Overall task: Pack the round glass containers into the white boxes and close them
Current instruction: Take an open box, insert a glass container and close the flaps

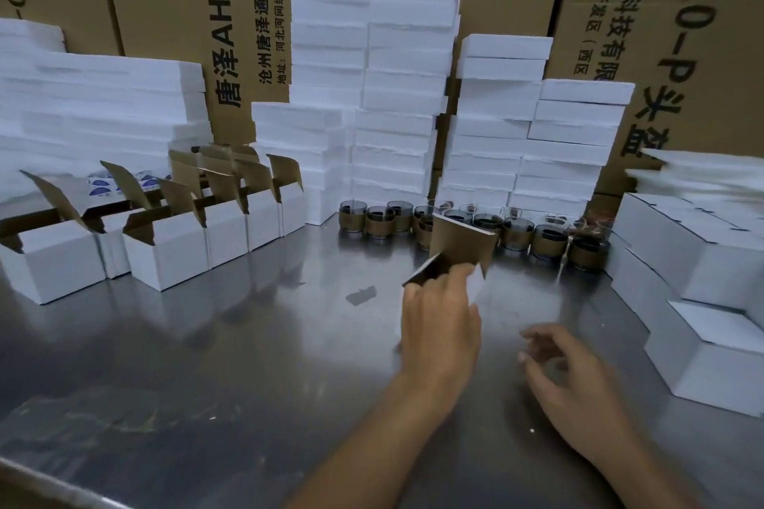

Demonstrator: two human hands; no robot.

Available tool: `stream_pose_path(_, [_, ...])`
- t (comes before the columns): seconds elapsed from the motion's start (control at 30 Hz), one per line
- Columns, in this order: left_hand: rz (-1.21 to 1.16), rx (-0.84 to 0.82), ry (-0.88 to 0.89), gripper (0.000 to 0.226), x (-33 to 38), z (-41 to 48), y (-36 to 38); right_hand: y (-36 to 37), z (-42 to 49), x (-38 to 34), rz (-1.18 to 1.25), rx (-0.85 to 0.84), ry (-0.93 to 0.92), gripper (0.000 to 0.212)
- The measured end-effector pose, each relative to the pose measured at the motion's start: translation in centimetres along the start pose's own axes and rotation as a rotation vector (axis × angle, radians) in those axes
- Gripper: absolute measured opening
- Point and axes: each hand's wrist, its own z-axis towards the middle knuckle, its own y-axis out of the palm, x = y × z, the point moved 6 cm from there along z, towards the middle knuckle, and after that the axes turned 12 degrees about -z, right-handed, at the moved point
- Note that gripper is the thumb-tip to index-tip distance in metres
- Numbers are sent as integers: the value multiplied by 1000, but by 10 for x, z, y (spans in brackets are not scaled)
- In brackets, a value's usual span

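While the left hand [440,326] grips a tilted white box [463,244], flap up, the right hand [574,380] hangs loose and empty beside it. Glass containers [516,233] are lined up just behind. Looks like the loading step. Next: right hand fetches one and drops it in.

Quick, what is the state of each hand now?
Left hand: holding an open white box.
Right hand: open, fingers loosely curled, holding nothing.

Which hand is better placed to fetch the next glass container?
Right. The right hand is empty, with glass containers ahead of it; the left hand grips the open white box.
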Motion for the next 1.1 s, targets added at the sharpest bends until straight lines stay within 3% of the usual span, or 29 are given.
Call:
stream_pose_path(0.23, [-24,-13,17,45,15,-2,36,15,5,6,135,-161,49,73])
stream_pose_path(0.4, [31,-23,99,36,28,-2,39,18,7,5,85,-190,24,74])
stream_pose_path(0.6, [-8,18,170,27,20,3,11,14,6,4,104,-108,43,69])
stream_pose_path(0.9, [-252,-182,-260,35,-50,1,24,25,21,11,225,-217,202,99])
stream_pose_path(1.1, [-338,-271,-261,32,-60,9,39,23,26,16,246,-262,255,89])
